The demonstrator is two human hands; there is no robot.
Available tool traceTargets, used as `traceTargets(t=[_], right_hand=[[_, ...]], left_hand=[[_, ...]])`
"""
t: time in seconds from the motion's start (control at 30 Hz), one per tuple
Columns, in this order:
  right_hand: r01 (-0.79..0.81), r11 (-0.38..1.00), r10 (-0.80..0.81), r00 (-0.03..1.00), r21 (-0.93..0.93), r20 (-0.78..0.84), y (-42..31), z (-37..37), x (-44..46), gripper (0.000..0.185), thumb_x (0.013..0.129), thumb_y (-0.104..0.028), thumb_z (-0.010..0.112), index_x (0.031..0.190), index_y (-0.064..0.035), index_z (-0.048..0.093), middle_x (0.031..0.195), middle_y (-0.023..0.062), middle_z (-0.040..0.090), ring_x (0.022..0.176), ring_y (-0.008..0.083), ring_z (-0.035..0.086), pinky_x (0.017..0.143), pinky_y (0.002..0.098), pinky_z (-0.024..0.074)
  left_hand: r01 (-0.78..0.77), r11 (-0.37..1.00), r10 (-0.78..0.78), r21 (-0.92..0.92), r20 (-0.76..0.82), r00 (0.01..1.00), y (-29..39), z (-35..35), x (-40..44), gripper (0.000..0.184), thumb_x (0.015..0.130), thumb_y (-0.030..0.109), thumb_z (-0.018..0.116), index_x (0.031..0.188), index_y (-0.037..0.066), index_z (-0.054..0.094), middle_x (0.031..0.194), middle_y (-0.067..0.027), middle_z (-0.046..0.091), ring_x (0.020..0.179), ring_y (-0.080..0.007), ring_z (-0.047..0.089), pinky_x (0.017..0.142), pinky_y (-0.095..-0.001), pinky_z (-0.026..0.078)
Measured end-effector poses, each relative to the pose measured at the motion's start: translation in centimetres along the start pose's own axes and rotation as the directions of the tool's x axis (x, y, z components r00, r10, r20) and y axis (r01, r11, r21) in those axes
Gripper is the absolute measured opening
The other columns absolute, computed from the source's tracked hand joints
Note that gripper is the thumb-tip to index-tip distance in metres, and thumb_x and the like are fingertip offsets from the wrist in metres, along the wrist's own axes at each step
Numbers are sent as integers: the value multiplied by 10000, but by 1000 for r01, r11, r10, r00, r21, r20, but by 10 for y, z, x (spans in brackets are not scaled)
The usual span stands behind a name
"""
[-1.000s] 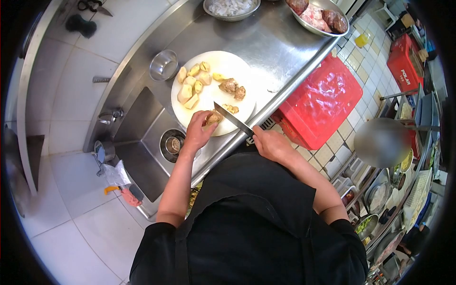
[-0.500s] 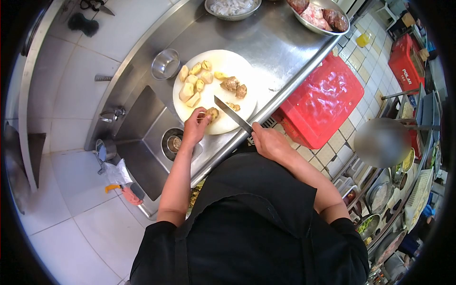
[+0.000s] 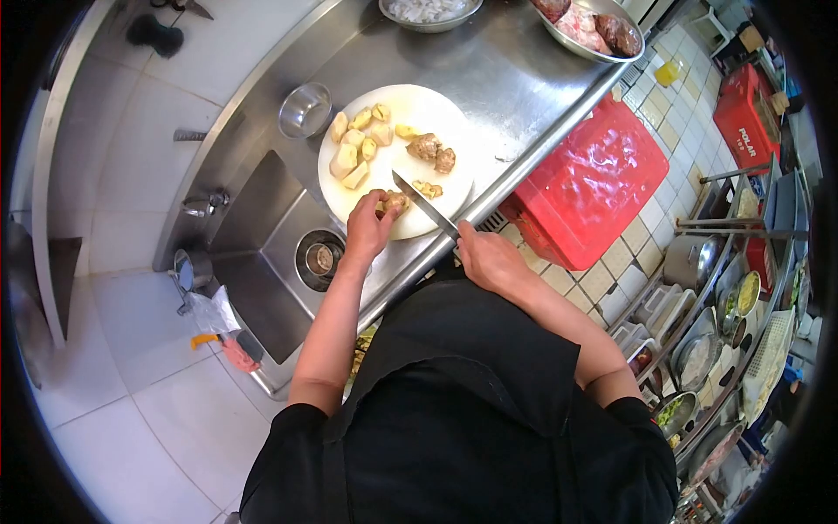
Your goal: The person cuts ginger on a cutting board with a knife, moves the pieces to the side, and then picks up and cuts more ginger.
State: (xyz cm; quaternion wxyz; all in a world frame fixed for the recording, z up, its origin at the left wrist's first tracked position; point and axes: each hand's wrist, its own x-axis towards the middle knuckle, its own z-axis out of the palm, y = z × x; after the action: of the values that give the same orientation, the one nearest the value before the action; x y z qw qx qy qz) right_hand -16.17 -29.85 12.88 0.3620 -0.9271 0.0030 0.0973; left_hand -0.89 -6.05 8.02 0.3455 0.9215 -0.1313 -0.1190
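Stainless-steel counter [image 3: 489, 96] runs diagonally through this kitchen, and its sink [image 3: 253, 253], with the faucet [image 3: 204, 205], lies to the left beside white tiles [image 3: 148, 419]. On the right, one red box [image 3: 594, 183] stands on the tiled floor [image 3: 642, 249], near to shelves which carry pots and bowls. Upon the counter rests a round white cutting board [image 3: 428, 109], with a small metal bowl [image 3: 306, 112] just beside it. Both hands are apart: the left hand [image 3: 368, 225] has its fingers closed on a ginger piece [image 3: 397, 202] at the board's near side, and the right hand [image 3: 489, 255] grips the knife [image 3: 423, 203], whose blade is above the board. Peeled pieces [image 3: 346, 160] and unpeeled ginger [image 3: 425, 147] lie farther on the board.
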Motion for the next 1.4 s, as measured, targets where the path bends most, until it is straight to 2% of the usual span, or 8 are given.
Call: traceTargets(t=[0.23,0.67,0.77,0.83,0.93,1.1,1.17,1.4], right_hand=[[3,999,-4,1000,34,24,7,7,9,182,1083,-129,467,1117,48,495,793,309,690,793,533,690,730,635,529],[-148,986,130,972,82,196,-3,13,46,254,1083,-159,503,1199,66,515,1022,371,713,1021,553,691,916,622,526],[-162,984,146,972,75,185,7,13,33,267,1086,-176,508,1222,53,516,1027,369,714,1024,553,690,920,626,522],[-169,983,152,971,76,185,14,13,22,274,1087,-184,509,1235,46,515,1022,365,715,1013,554,690,913,632,519],[-219,973,209,970,75,121,17,8,11,283,1091,-196,500,1254,36,507,976,350,715,961,553,690,873,652,511],[-152,986,146,986,73,79,6,-6,7,268,1097,-193,488,1250,26,510,878,327,707,904,538,691,828,656,512],[-122,991,118,991,61,65,11,2,6,258,1096,-186,486,1242,25,515,878,319,713,899,526,700,819,645,524],[-38,999,42,995,-37,91,1,-3,0,287,1082,-150,475,1281,43,549,892,275,742,891,467,743,775,605,570]], left_hand=[[-15,1000,15,2,-33,999,0,9,-2,421,949,208,840,1286,11,683,1193,-202,746,901,-312,746,845,-415,599],[-30,999,26,-46,-76,997,-3,10,-4,395,928,145,871,1254,26,681,1189,-147,762,903,-244,782,815,-368,628],[91,982,-82,-166,61,995,-11,0,1,385,930,99,855,1271,40,686,1219,-112,759,972,-234,776,872,-359,623],[-30,937,75,-349,115,990,-34,3,4,370,937,63,832,1282,59,699,1322,-101,724,1129,-225,739,957,-364,598],[-197,953,222,-230,92,971,-42,-6,9,367,922,57,812,1277,99,727,1379,-109,688,1215,-241,694,1014,-377,565],[-70,945,118,-319,135,984,-37,-2,13,323,912,120,833,1211,68,723,1311,-107,688,1129,-249,702,1008,-380,567],[-60,982,87,-180,147,985,-28,-4,11,335,917,173,846,1191,39,707,1257,-129,692,1062,-260,713,976,-382,585],[-98,989,107,-114,74,992,-16,-4,2,412,939,169,856,1288,24,693,1174,-127,707,1045,-235,717,966,-400,617]])
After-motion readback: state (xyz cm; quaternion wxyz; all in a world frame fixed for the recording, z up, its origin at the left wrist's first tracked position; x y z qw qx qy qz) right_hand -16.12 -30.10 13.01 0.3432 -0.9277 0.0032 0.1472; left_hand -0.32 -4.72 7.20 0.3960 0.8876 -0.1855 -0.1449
